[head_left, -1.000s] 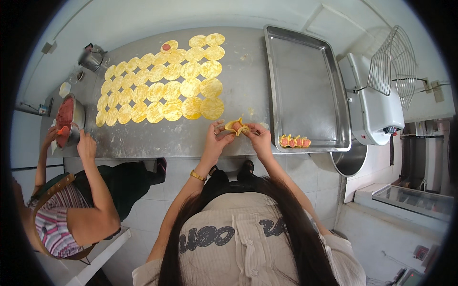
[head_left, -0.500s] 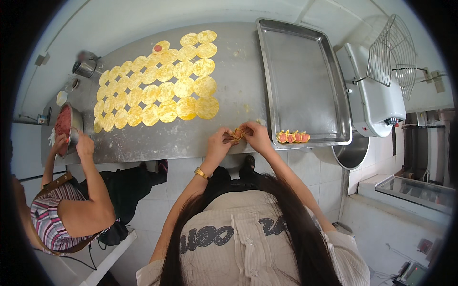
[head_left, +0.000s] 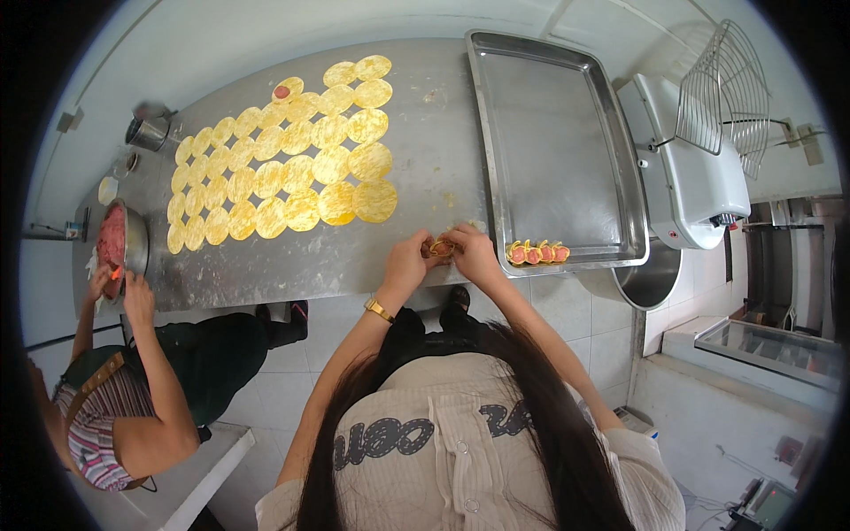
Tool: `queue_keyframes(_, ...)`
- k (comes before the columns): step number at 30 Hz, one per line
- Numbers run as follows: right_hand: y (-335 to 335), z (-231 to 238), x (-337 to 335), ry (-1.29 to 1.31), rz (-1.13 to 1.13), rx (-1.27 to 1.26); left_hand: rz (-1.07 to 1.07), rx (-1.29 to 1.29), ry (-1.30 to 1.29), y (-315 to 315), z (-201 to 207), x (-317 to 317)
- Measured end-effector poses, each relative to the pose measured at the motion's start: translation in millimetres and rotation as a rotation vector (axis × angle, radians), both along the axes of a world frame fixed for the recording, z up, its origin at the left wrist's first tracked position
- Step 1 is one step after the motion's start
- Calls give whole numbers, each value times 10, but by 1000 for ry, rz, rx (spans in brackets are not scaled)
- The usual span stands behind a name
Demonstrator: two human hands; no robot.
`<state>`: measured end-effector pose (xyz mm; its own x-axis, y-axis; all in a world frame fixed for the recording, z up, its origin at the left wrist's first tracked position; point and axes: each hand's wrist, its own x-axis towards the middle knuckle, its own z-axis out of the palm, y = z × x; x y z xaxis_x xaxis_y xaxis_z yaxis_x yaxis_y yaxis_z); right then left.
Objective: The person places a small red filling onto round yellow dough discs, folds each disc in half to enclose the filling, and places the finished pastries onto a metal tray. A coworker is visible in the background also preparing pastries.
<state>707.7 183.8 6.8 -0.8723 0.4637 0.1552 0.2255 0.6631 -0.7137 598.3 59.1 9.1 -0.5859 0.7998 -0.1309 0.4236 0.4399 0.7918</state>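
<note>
Near the front edge of the steel table (head_left: 292, 265), my left hand (head_left: 409, 264) and my right hand (head_left: 471, 251) both pinch one small dumpling (head_left: 437, 249) with a yellow wrapper and pinkish filling. The fingers of both hands are closed around its sides and partly cover it. Just right of my right hand, several open-topped dumplings (head_left: 537, 254) stand in a row in the near left corner of a large steel tray (head_left: 482, 133). Left and ahead of my hands lie rows of round yellow wrappers (head_left: 301, 210). One far wrapper carries a lump of pink filling (head_left: 282, 92).
At the left end a co-worker's hands (head_left: 135, 296) are at a metal bowl (head_left: 135, 239) of pink minced filling, with something orange between them. A metal cup (head_left: 147, 133) stands at the far left. Beyond the tray are a white machine (head_left: 691, 168) and wire racks (head_left: 726, 88).
My hands stay together on the dumpling, with the fingers slightly shifted around it. The co-worker's hands have moved lower at the bowl, and an orange item now shows there. The view has shifted slightly.
</note>
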Motion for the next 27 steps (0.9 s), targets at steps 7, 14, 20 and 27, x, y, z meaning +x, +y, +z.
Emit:
queue_keyframes(7,-15,-5,70,14,-56,-85,-59,94,-86,-55,-49,-61)
queue_keyframes(14,6,58,27,-4,17,-66,-21,31,-41,-24,-32,-27)
queue_keyframes(20,-25,102,-18,-68,49,-115,3,151,-38,-11,-28,-15)
queue_keyframes(27,-1,96,-31,-38,90,-76,12,122,-6,-37,-11,-12)
